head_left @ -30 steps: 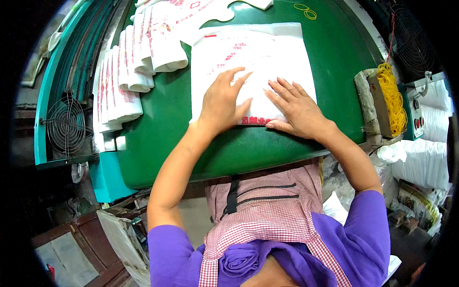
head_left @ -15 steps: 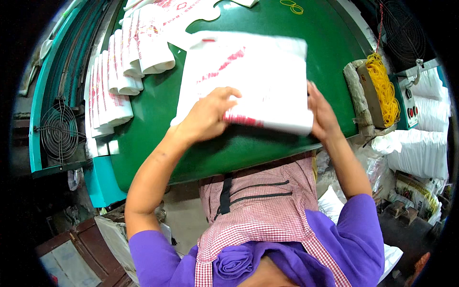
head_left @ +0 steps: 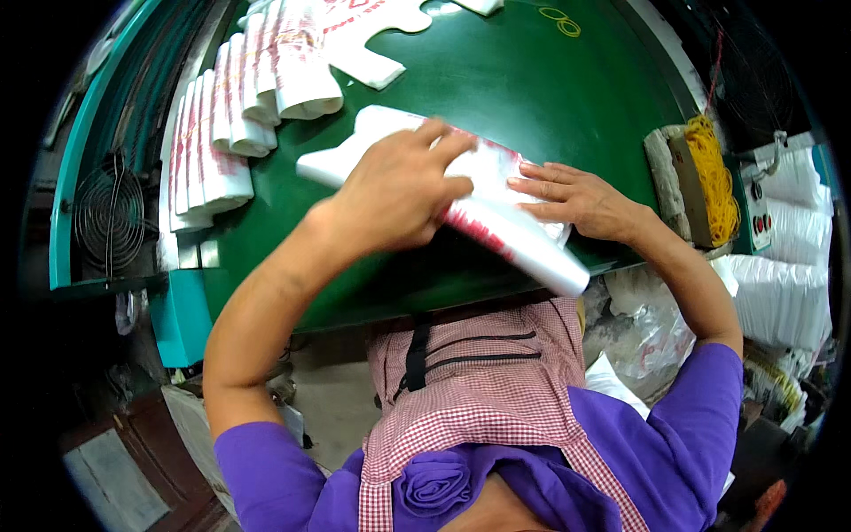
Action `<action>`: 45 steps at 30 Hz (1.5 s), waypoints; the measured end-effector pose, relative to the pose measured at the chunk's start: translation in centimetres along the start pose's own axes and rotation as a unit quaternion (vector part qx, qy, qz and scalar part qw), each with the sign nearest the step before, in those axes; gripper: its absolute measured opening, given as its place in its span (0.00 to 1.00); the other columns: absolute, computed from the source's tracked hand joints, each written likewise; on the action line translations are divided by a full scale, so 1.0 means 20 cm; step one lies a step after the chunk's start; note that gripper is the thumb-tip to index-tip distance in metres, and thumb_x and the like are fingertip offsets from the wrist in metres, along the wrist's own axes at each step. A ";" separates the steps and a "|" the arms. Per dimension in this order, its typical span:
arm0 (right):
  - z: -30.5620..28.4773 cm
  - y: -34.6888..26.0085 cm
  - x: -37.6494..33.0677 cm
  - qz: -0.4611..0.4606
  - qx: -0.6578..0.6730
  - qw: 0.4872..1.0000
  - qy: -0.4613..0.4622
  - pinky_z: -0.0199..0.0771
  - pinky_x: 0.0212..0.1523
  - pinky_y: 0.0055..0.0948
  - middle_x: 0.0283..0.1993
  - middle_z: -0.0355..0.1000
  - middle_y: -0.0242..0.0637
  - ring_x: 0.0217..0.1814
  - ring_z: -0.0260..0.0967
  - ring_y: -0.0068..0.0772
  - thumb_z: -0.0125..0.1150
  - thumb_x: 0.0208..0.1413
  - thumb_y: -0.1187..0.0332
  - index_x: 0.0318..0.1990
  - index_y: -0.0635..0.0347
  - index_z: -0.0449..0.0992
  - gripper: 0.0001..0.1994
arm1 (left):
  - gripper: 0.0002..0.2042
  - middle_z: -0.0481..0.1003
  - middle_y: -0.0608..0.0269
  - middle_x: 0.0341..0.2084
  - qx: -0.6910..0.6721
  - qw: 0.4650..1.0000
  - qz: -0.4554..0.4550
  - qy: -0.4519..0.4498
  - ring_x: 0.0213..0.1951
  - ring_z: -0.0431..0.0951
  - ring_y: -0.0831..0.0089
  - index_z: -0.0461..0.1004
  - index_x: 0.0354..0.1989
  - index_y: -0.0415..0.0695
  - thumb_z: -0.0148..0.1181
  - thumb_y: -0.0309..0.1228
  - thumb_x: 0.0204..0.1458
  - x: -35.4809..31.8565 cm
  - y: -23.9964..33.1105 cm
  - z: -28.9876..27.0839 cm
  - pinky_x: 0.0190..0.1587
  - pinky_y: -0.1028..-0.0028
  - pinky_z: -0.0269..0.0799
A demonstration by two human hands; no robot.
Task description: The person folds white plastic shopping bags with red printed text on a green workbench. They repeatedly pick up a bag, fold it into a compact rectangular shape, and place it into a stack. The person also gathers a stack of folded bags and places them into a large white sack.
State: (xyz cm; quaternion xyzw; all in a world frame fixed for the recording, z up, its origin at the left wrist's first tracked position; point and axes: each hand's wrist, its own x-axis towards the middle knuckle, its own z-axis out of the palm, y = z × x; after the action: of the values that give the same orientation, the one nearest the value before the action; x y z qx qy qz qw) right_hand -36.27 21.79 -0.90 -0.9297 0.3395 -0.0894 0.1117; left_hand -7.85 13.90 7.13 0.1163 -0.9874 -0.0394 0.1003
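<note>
A bundle of white plastic bags with red print (head_left: 532, 248) lies at a slant near the front edge of the green tabletop (head_left: 496, 66). Its near side is folded over into a thick roll. My left hand (head_left: 399, 191) is closed over the left part of the bundle, fingers curled and slightly blurred. On the far right part my right hand (head_left: 581, 199) rests flat, its fingers stretched out and pointing left. What lies under the left palm is hidden.
Folded bag bundles (head_left: 235, 133) stand in an overlapping row at the left. Loose flat bags (head_left: 368, 58) lie at the back, and yellow rubber bands (head_left: 560, 22) farther right. A box of yellow bands (head_left: 709, 186) sits at the right edge, beside a control box (head_left: 760, 213).
The bundle was broad and lifted; now it is folded narrower, turned, and its right end points toward me. My right hand moved from its right edge onto its top.
</note>
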 end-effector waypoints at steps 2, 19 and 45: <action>-0.05 0.00 0.02 -0.006 0.056 0.998 -0.012 0.51 0.66 0.41 0.67 0.55 0.40 0.71 0.47 0.45 0.51 0.49 0.77 0.57 0.45 0.68 0.25 | 0.10 0.67 0.54 0.55 0.039 0.999 0.019 -0.015 0.55 0.66 0.51 0.76 0.30 0.43 0.62 0.26 0.35 0.02 -0.11 0.07 0.50 0.59 0.68; -0.12 0.07 0.23 0.368 0.323 0.871 0.043 0.65 0.27 0.33 0.27 0.74 0.40 0.27 0.68 0.31 0.63 0.49 0.60 0.38 0.63 0.77 0.15 | 0.13 0.73 0.56 0.29 -0.044 0.965 -0.256 -0.035 0.32 0.74 0.57 0.73 0.39 0.45 0.59 0.39 0.50 -0.12 -0.24 0.24 0.34 0.62 0.70; -0.22 -0.19 0.60 0.131 0.284 0.878 0.362 0.74 0.38 0.36 0.32 0.75 0.47 0.34 0.74 0.44 0.58 0.42 0.74 0.34 0.67 0.73 0.09 | 0.19 0.70 0.58 0.49 -0.750 0.536 -0.227 0.314 0.47 0.73 0.67 0.59 0.58 0.41 0.47 0.35 0.61 -0.16 -0.07 0.27 0.50 0.66 0.71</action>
State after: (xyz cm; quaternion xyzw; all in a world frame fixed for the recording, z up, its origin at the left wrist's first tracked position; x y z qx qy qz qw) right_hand -26.05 16.20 5.37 -0.7079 0.4353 -0.4964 0.2509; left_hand -5.64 13.68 1.10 0.2234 -0.4418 -0.7482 0.4417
